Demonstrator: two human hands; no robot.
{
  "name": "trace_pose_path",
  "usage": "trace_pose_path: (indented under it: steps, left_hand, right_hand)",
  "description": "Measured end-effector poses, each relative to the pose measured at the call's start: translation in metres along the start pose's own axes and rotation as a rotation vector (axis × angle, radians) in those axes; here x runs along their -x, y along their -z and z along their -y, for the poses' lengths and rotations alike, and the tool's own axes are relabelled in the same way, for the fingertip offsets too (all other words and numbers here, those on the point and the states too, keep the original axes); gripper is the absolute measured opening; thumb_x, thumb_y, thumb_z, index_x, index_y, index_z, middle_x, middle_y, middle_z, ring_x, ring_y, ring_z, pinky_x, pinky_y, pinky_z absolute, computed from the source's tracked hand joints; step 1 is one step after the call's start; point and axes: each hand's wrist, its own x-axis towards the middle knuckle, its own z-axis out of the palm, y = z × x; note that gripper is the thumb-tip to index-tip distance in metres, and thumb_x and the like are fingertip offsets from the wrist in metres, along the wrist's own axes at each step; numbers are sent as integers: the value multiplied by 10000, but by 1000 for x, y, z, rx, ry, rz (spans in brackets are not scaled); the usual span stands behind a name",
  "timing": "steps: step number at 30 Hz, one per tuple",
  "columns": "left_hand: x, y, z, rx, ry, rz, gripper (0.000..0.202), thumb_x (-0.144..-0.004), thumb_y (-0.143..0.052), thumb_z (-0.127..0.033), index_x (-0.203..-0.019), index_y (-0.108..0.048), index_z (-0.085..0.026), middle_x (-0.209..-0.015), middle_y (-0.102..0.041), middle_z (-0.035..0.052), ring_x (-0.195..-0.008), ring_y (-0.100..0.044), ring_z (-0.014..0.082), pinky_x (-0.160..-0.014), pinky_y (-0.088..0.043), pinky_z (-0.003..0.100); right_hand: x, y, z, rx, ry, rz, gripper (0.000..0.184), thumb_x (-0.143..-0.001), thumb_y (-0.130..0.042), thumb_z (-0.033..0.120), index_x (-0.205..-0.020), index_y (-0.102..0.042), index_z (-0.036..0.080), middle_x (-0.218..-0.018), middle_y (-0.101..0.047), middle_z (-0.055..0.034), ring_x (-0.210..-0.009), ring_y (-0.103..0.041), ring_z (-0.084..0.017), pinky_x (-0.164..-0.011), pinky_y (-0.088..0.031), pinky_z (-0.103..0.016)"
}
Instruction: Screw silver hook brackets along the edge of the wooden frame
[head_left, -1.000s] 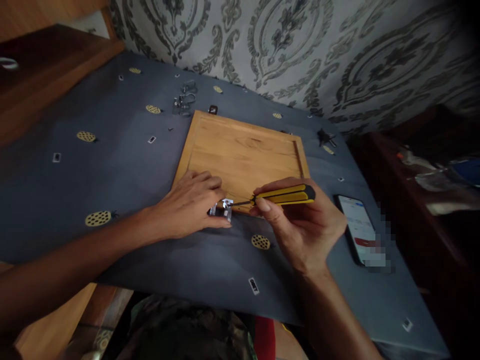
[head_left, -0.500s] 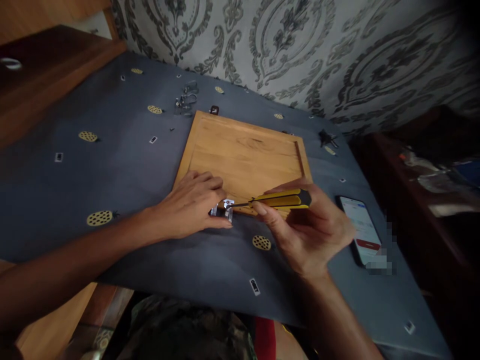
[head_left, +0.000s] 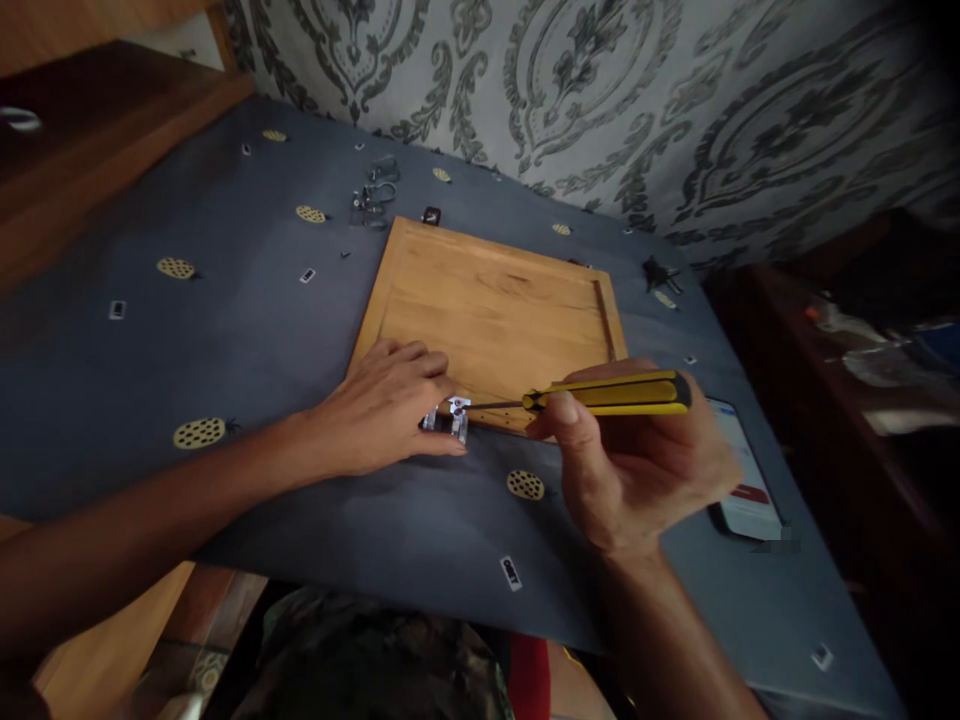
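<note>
A wooden panel [head_left: 495, 310] with a raised rim lies on a grey patterned cloth [head_left: 225, 330]. At its near edge sits a small metal fitting [head_left: 448, 418]. My left hand [head_left: 382, 410] is closed around that fitting, pressing it against the panel's edge. My right hand [head_left: 637, 460] grips a yellow and black screwdriver [head_left: 600, 395], held almost level, with its thin tip resting on the fitting.
A phone [head_left: 746, 490] with a lit screen lies to the right, partly behind my right hand. More metal fittings [head_left: 373, 197] lie beyond the panel's far left corner, dark small parts [head_left: 656, 272] at the far right. A patterned wall rises behind; dark furniture stands on the right.
My right hand has slid to the right along the screwdriver, so more of the shaft shows and the hand now covers part of the phone. The left hand has stayed put.
</note>
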Motion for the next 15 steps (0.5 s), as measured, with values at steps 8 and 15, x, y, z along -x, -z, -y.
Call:
trace_pose_path:
  steps: [8, 15]
  left_hand:
    - [0, 0, -1, -5, 7, -4, 385, -903, -759, -532, -1050, -758, -176, -991, -659, 52, -995, -588, 254, -873, -380, 365]
    - [0, -2, -1, -13, 7, 1, 388, -896, -769, -528, -1041, -755, -168, -991, -663, 55, -1000, -590, 256, -874, -381, 363]
  right_hand:
    - [2, -2, -3, -67, -21, 55, 143, -881, -799, 318, -823, -679, 265, -728, -652, 22, -576, -616, -146, -538, -467, -330]
    - [0, -3, -1, -126, -68, 99, 142, -873, -809, 284, -813, -683, 257, -739, -654, 25, -584, -611, -133, -537, -501, -314]
